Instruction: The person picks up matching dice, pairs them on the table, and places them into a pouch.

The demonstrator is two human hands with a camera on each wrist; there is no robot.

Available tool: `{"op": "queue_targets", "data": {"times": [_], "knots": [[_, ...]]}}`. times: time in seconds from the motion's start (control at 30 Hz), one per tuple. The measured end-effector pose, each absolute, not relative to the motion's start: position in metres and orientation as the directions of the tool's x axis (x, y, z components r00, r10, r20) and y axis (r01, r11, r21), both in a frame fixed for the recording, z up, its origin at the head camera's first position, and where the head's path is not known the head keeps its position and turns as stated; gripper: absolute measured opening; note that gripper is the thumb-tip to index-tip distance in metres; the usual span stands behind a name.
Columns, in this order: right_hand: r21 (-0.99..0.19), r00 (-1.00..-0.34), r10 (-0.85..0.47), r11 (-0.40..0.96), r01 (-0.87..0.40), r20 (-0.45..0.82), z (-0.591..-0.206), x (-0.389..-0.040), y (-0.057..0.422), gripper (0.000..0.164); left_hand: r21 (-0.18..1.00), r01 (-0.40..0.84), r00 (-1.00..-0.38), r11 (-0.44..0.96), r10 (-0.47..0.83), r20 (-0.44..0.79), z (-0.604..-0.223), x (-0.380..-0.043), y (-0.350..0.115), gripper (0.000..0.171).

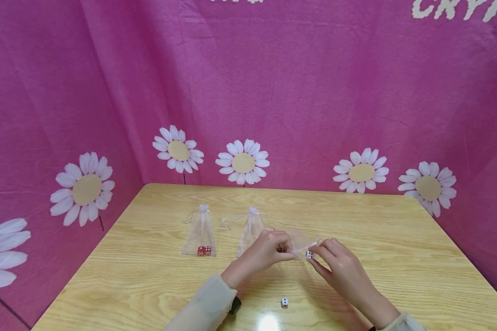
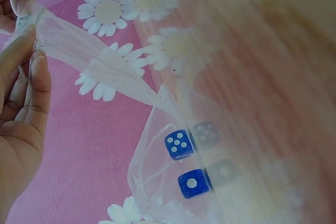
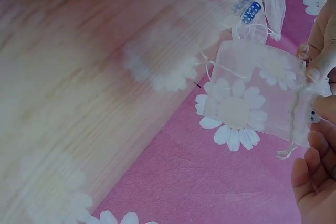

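Observation:
A sheer white drawstring bag [image 1: 299, 240] hangs between the two hands above the table. My left hand [image 1: 269, 248] pinches the bag near its mouth with thumb and fingers. Between the thumb and fingers of my right hand [image 1: 344, 271] is a white die [image 1: 309, 254] with dark dots, held at the bag's mouth. Whether the die is partly inside the bag I cannot tell. A second white die [image 1: 284, 302] lies on the table nearer the front, below both hands.
On the wooden table [image 1: 141, 271], a sheer bag [image 1: 200, 230] at left contains red dice [image 1: 204, 250]. Beside it another sheer bag [image 1: 250, 230], partly behind the left hand, contains two blue dice [image 2: 179, 145]. A pink flowered cloth [image 1: 298, 92] hangs behind the table.

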State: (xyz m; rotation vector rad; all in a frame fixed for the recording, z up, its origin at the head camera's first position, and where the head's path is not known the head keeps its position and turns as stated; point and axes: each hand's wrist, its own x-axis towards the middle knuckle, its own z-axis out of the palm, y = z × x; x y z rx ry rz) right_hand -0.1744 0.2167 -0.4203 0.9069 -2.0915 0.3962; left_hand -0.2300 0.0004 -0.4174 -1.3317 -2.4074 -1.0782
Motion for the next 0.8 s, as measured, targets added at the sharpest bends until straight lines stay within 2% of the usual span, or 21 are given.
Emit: {"op": "queue_targets", "data": {"times": [0.4, 0.53, 0.63, 0.8], "knots": [[-0.008, -0.424, -0.439, 0.687, -0.726, 0.793, -0.425, -0.169, 0.217, 0.044, 0.530, 0.770, -0.609, 0.355, 0.656, 0.445, -0.418, -0.231, 0.000, 0.014], [-0.119, -0.463, -0.396, 0.644, -0.755, 0.793, -0.427, -0.163, 0.215, 0.040, 0.542, 0.760, -0.619, 0.357, 0.650, 0.440, -0.417, -0.231, 0.000, 0.014], [-0.231, -0.494, -0.367, 0.568, -0.790, 0.788, -0.428, -0.158, 0.212, 0.032, 0.546, 0.756, -0.625, 0.360, 0.643, 0.442, -0.417, -0.231, 0.000, 0.015], [-0.285, -0.474, -0.386, 0.453, -0.845, 0.792, -0.431, -0.151, 0.207, 0.014, 0.551, 0.750, -0.636, 0.366, 0.628, 0.448, -0.417, -0.231, 0.000, 0.015]]}}
